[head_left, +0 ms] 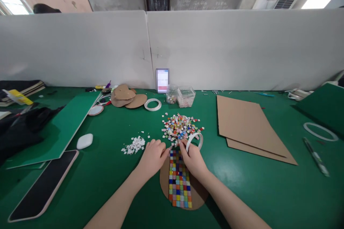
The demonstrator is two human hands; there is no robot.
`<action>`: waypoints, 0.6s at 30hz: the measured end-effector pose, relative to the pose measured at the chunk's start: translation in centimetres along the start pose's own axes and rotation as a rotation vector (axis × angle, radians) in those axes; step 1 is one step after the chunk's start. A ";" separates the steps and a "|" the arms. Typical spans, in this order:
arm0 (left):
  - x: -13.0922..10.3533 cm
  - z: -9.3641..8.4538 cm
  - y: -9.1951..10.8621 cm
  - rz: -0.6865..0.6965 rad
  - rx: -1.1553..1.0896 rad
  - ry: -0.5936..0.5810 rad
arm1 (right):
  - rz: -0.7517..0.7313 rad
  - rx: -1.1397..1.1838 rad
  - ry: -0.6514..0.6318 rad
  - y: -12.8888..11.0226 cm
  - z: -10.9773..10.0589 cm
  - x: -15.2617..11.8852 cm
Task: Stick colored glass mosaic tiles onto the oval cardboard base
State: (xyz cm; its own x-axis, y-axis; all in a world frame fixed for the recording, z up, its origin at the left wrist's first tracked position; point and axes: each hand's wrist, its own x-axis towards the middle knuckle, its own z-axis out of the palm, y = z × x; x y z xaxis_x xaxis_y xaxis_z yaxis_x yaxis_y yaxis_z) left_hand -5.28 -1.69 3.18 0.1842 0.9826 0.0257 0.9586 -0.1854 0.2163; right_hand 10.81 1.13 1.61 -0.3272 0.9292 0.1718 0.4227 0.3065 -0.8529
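Note:
A round piece of cardboard (164, 182) lies on the green table in front of me, bearing rows of small coloured mosaic tiles (179, 186). My left hand (154, 154) is at the upper left end of the rows, thumb and fingers drawn together; whatever is between them is too small to make out. At the upper right end, my right hand (195, 159) has its fingers closed, with a roll of white tape (199, 139) standing upright in them. Just beyond both hands spreads a pile of loose coloured tiles (180, 125). Left of my left hand are white paper scraps (135, 145).
Behind the pile stand a clear box (186, 97), a clear cup (171, 96) and a lit phone (162, 80). Cardboard sheets (242, 121) lie right. Another tape roll (152, 105) and cardboard discs (125, 94) sit back left. A dark phone (44, 186) and white case (85, 141) lie left.

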 end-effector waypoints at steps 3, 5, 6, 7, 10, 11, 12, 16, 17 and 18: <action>-0.1 0.2 -0.3 0.016 -0.027 -0.022 | 0.001 -0.004 0.005 -0.1 0.0 0.0; -0.1 0.3 -0.2 0.028 0.051 -0.008 | 0.006 -0.011 0.002 -0.1 0.0 0.0; -0.1 0.4 -0.1 0.034 0.101 -0.002 | 0.008 -0.014 -0.001 0.0 0.0 0.0; -0.1 0.6 0.1 0.038 0.148 0.001 | 0.008 -0.016 0.000 0.0 0.1 0.0; 0.0 0.9 0.7 0.022 0.245 -0.003 | 0.009 -0.017 0.003 0.0 0.1 -0.1; 0.0 1.0 0.9 0.013 0.261 -0.005 | 0.011 -0.018 0.002 0.0 0.1 -0.1; 0.0 1.0 1.0 0.006 0.272 -0.006 | 0.015 -0.018 0.000 0.1 0.1 -0.1; 0.2 1.0 1.1 -0.004 0.279 -0.008 | 0.016 -0.006 0.001 0.1 0.1 -0.1; 0.3 1.0 1.1 -0.004 0.279 -0.009 | 0.009 -0.005 0.006 0.1 0.1 -0.1; 0.3 0.9 1.0 -0.003 0.279 -0.012 | 0.002 -0.005 0.009 0.2 0.1 -0.1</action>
State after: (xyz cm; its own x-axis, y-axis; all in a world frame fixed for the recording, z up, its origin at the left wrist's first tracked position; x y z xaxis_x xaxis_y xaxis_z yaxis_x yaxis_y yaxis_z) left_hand -4.02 -1.61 2.49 0.1823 0.9831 0.0140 0.9816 -0.1811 -0.0612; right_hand 10.82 1.11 1.42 -0.3184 0.9317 0.1749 0.4272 0.3057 -0.8509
